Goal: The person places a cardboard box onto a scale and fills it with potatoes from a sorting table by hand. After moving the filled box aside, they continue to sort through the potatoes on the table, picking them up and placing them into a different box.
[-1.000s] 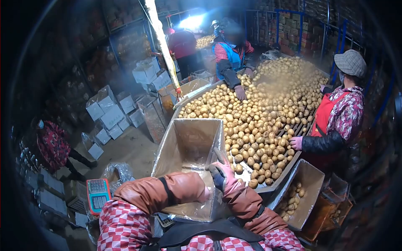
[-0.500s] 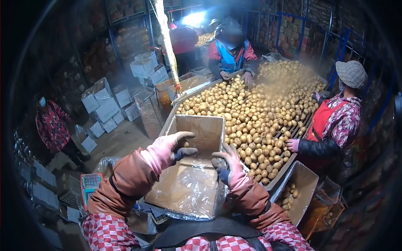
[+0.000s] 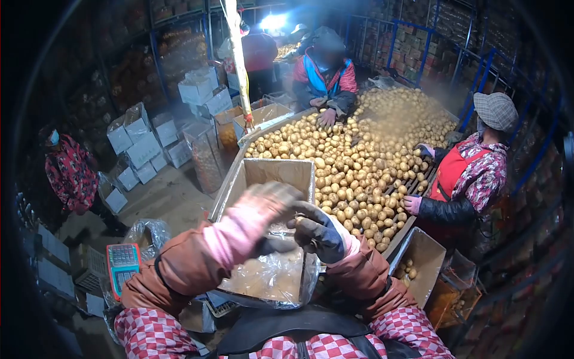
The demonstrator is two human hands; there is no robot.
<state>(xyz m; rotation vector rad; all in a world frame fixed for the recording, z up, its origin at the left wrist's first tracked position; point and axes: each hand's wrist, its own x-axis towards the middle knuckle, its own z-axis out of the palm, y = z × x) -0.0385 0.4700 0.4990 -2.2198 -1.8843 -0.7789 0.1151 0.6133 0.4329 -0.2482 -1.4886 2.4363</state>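
Observation:
My left hand [image 3: 267, 209], in a pink and grey work glove, is smeared by motion above an open cardboard box [image 3: 275, 170] with a clear plastic liner [image 3: 266, 278]. My right hand [image 3: 320, 233], in a dark-palmed glove, is beside it over the box's right side. Its fingers are curled inward; what they hold, if anything, is hidden. The two hands almost meet at the fingertips. Behind the box spreads a large heap of potatoes [image 3: 341, 173] on a slatted sorting table [image 3: 229, 179].
A co-worker in a red apron [image 3: 457, 170] stands right of the table, another in a blue vest [image 3: 323, 81] behind it. A box with potatoes [image 3: 412, 269] stands at right. A scale [image 3: 122, 269], white boxes [image 3: 143, 149] and another person [image 3: 70, 173] are at left.
My hands have come together over the box, the left moving right and blurring, the right curling its fingers. The blue-vested co-worker's hands have shifted left; the red-aproned one's far hand has moved over the potatoes.

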